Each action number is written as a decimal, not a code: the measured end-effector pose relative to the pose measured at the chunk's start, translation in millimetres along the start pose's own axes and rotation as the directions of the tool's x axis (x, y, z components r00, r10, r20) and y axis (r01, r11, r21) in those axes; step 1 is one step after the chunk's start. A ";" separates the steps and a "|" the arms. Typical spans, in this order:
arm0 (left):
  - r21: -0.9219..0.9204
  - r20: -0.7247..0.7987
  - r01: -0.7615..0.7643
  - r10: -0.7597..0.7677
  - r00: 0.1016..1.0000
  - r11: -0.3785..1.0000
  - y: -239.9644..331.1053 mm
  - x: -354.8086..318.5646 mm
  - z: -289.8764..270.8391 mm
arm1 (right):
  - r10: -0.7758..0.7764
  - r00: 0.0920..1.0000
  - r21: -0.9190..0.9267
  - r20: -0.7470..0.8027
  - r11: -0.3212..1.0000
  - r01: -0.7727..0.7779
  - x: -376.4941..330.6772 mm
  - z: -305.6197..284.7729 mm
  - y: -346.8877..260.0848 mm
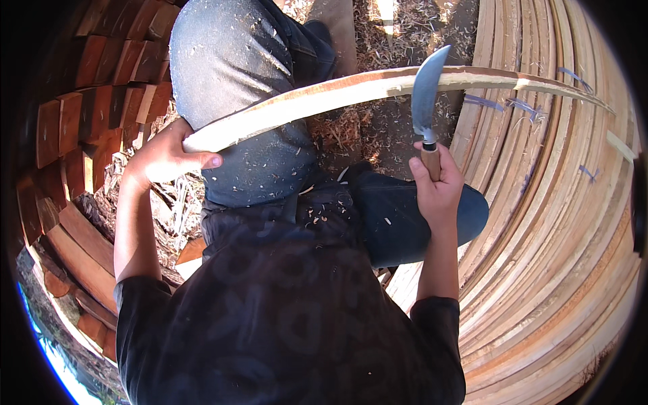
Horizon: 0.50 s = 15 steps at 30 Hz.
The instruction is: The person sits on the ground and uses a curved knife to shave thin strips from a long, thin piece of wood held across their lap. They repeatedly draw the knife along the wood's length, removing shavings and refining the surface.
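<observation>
A long pale wooden strip (324, 98) with a reddish-brown upper edge lies across my raised thigh and stretches to the right, over the stacked strips. My left hand (165, 154) is closed around its near left end, thumb along the side. In my right hand (440, 185) is a knife (425, 94) with a broad curved blade and a short wooden handle. The blade points up and away and overlaps the strip in view. Whether its edge touches the wood I cannot tell.
Long sawn strips (540, 202), some tied with purplish bands, are stacked along the right. To the left rise piles of reddish-brown wood pieces (88, 125). Shavings (391, 47) cover the ground ahead and dot my jeans (223, 74). A board (341, 34) lies beyond my legs.
</observation>
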State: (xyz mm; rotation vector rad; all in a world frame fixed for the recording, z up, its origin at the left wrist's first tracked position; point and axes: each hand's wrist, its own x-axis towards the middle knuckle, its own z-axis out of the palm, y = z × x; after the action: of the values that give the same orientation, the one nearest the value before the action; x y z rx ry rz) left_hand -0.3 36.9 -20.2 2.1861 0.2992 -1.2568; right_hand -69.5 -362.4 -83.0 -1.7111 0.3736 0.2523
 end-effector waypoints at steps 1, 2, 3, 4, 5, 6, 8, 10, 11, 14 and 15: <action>0.004 -0.009 -0.026 0.026 1.000 1.000 2.1 1.2 -2.6 | 0.007 1.000 0.084 0.004 0.996 -0.007 6.2 -4.1 2.0; 0.006 -0.014 -0.044 0.044 0.999 0.999 2.0 0.1 -3.7 | 0.022 1.000 0.169 0.010 0.985 -0.023 8.7 -8.5 4.2; 0.008 -0.019 -0.061 0.061 0.998 0.998 0.6 0.0 -3.9 | 0.038 0.999 0.248 0.010 0.968 -0.039 10.4 -13.2 4.4; -0.009 -0.017 -0.076 0.076 0.997 0.997 -6.3 4.2 -1.6 | -0.043 0.997 0.069 0.070 0.997 0.038 4.6 -4.2 3.7; -0.020 -0.002 -0.061 0.061 0.998 0.998 -9.3 5.7 -1.4 | -0.042 0.996 0.048 0.082 0.998 0.039 2.5 1.2 1.5; -0.032 0.013 -0.046 0.046 0.999 0.998 -11.9 6.9 -1.4 | -0.039 0.995 0.026 0.097 0.999 0.036 -0.5 6.5 -0.5; -0.042 0.034 -0.021 0.022 0.999 0.999 -5.8 4.0 -2.3 | -0.028 0.999 0.089 0.046 0.996 0.024 5.8 2.4 -0.5; -0.012 -0.014 -0.071 0.070 0.997 0.997 -9.7 5.1 -1.1 | -0.011 0.999 0.212 -0.037 0.977 0.018 9.1 6.2 -1.5; 0.011 -0.031 -0.095 0.095 0.995 0.995 -10.0 5.5 -2.8 | -0.002 0.996 0.271 -0.085 0.962 0.025 10.6 8.6 -3.4; -0.049 0.073 0.022 -0.019 0.997 0.999 9.4 1.2 -3.5 | -0.112 0.993 0.047 0.032 0.993 0.110 -4.8 12.6 7.3; -0.043 0.036 -0.021 0.022 0.999 0.999 5.7 1.3 -3.2 | -0.121 0.992 0.056 0.046 0.991 0.119 -5.7 13.4 8.5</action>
State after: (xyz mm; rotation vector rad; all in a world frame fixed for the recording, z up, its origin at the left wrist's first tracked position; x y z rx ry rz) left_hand 5.3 34.2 -17.9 2.1232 0.2848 -1.2655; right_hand -77.5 -349.8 -90.9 -1.6651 0.2379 0.1948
